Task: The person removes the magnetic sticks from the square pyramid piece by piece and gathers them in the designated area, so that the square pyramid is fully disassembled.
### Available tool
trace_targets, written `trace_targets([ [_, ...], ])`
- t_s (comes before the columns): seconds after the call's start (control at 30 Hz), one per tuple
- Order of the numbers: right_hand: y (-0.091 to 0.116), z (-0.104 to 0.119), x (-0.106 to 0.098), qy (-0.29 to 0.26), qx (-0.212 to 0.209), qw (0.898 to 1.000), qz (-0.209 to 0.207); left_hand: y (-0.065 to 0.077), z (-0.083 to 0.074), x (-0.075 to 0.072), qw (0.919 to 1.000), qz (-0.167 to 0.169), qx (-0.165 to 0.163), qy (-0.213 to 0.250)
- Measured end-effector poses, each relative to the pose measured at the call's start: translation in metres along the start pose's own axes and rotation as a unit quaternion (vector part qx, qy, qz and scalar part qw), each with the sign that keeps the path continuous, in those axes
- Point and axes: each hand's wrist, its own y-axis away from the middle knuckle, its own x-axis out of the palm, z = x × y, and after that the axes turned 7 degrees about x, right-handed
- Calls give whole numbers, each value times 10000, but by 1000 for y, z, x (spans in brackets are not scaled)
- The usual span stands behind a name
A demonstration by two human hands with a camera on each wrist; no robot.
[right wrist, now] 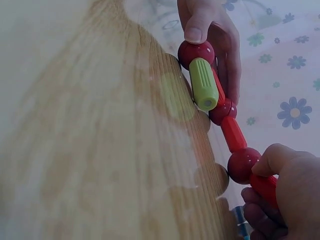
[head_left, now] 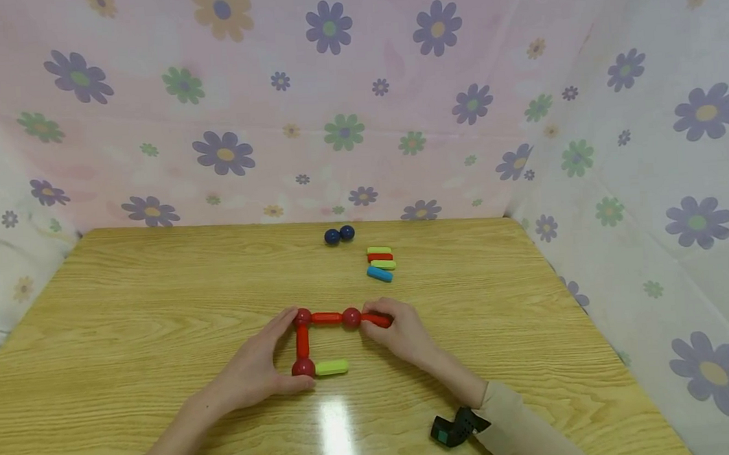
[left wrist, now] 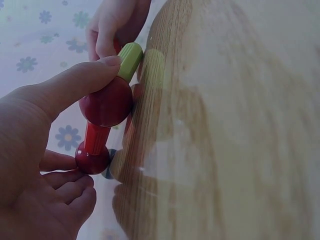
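Observation:
Magnetic balls and rods form an angular shape on the table. My left hand [head_left: 248, 374] spans its left side, thumb on the near red ball [head_left: 303, 369] and fingertips against the far red ball [head_left: 303, 317]. A red rod [head_left: 302, 342] joins those two balls. From the near ball a yellow-green rod [right wrist: 203, 85] sticks out to the right. Another red rod [head_left: 326, 318] runs from the far ball to a third red ball [right wrist: 243, 166]. Between thumb and fingers, my right hand [head_left: 402, 334] pinches a red rod [right wrist: 264, 188] whose end meets this third ball.
Behind the shape lie two yellow-green rods [head_left: 379, 251], a red rod [head_left: 380, 257] and a blue rod [head_left: 379, 274]. Two dark blue balls [head_left: 339, 235] sit side by side near the back edge. Flowered cloth [head_left: 346, 118] hangs behind the wooden table [head_left: 157, 286].

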Motion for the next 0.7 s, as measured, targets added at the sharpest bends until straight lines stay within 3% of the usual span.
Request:
trace_targets([
  [0.43,-1,-5,-1,-251,39,9994,-254,0,0,0,10000,19,30,-46],
  [0.7,-5,-2,-6,-349,703,9960,-438,0,1,0,10000,28,30,-27],
])
